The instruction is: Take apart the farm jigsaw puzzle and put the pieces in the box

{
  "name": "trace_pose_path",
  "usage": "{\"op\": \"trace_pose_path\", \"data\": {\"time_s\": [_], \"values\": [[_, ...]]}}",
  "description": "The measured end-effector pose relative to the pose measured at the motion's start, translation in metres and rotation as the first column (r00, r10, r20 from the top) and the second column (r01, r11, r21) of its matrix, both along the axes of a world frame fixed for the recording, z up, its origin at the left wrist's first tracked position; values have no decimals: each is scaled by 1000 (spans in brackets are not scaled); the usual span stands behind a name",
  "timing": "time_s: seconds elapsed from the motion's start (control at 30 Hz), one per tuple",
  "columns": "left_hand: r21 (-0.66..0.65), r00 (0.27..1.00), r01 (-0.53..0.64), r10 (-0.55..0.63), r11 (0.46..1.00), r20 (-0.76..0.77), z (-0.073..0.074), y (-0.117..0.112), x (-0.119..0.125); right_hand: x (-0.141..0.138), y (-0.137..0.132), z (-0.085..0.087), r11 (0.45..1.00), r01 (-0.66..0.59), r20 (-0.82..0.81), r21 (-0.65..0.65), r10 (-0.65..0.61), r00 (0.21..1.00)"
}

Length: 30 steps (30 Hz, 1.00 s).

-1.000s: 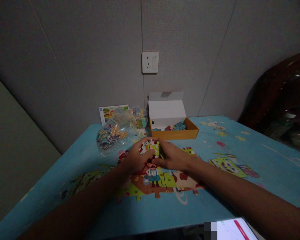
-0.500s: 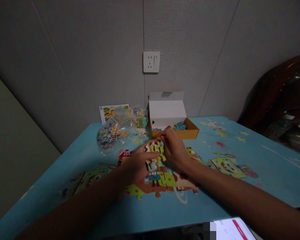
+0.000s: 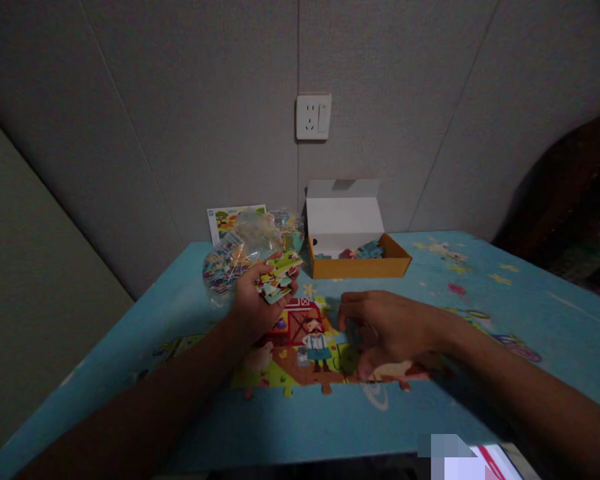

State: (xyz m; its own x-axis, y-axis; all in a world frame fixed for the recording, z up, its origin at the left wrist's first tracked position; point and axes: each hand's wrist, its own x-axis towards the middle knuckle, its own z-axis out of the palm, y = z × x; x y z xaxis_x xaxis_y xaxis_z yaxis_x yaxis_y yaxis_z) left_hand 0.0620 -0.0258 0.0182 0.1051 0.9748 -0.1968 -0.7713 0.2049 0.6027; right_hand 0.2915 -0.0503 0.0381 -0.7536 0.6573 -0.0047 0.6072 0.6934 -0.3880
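In the head view, my left hand [image 3: 263, 287] is closed around several loose jigsaw puzzle pieces [image 3: 280, 275], fanned out and held above the table. Below it lies a partly joined jigsaw puzzle [image 3: 317, 343] showing a red barn, a farmer in a blue apron and farm animals. My right hand [image 3: 385, 327] reaches over the puzzle's right part, palm down, with thumb and curled fingers apart. No piece shows between those fingers, and the puzzle area under the palm is hidden.
Behind stands an open orange box [image 3: 360, 267] with some pieces inside. Clear plastic bags of pieces [image 3: 230, 263] lie at the back left before a picture card [image 3: 223, 220]. A lit phone screen [image 3: 480, 463] is at the bottom right. The blue cloth [image 3: 180, 407] is printed with cartoons.
My hands have moved apart. The left went up and back with the pieces; the right came down over the puzzle's right side. The barn and farmer now show. The view shifted slightly.
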Motion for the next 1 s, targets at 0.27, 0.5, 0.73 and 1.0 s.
{"op": "trace_pose_path", "data": {"time_s": [0.27, 0.5, 0.73, 1.0], "values": [[48, 994, 114, -114, 992, -2, -2, -3, 3, -8, -5, -5, 980, 26, -3, -196, -27, 1000], [34, 925, 354, -344, 935, -159, -9, -5, 6, -13, 2, -9, 835, -100, -393, -541, -146, 908], [77, 815, 517, -464, 852, -347, -16, -25, 16, -31, 4, -24, 811, 21, -635, -584, -473, 611], [213, 952, 149, -83, 966, -293, -19, -8, 10, -20, 12, -30, 936, 352, -372, 28, -317, 873]]}}
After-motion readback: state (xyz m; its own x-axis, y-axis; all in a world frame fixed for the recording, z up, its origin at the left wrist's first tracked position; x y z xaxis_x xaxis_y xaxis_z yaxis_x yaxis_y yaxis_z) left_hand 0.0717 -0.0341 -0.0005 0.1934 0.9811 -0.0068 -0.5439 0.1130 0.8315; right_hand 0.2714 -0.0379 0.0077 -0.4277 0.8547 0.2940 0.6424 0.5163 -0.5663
